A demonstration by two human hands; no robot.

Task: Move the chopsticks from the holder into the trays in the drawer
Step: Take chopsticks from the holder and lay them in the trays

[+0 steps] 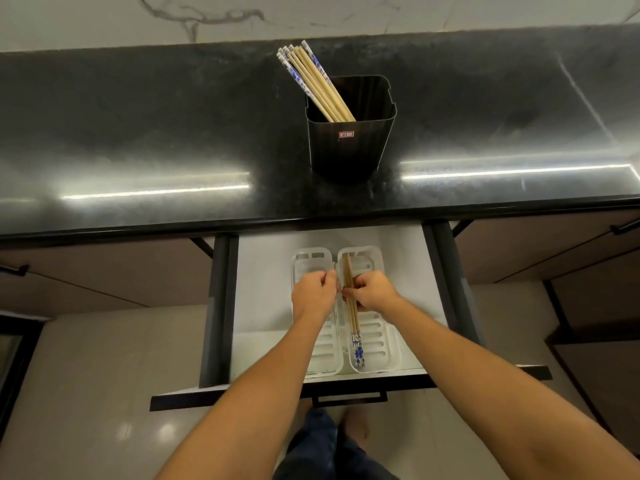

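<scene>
chopstick bundle (356, 336): a few sticks lie long-ways in the right tray (379, 271), plain ends far, blue-and-white painted ends near.
right hand (375, 292): fingers curled round the middle of the chopstick bundle, low in the right tray.
left hand (313, 294): over the left tray (310, 256), fingers curled, tips just beside the bundle. i cannot tell if it pinches a stick or holds nothing.
holder chopsticks (311, 76): more sticks wait in the black holder (346, 150), leaning to the far left, so the job looks only partly done.
how they feel: i think they are light, thin, stiff and smooth. they could roll, slip out one by one, or fan apart in a loose hold.
where to hold: best round the middle, all together, so no end tips down. in the holder, take the tops that stick out.
drawer (263, 299): white inside, pulled open under the counter. the two white trays with slots sit side by side, touching.
counter (138, 133): black shiny stone with bright streaks of light. the holder stands on it, far from the hands, above the drawer.
room: a pale marble wall (104, 15) is far, brown cupboard fronts (104, 271) are left and right, and a light floor (86, 375) is below.
</scene>
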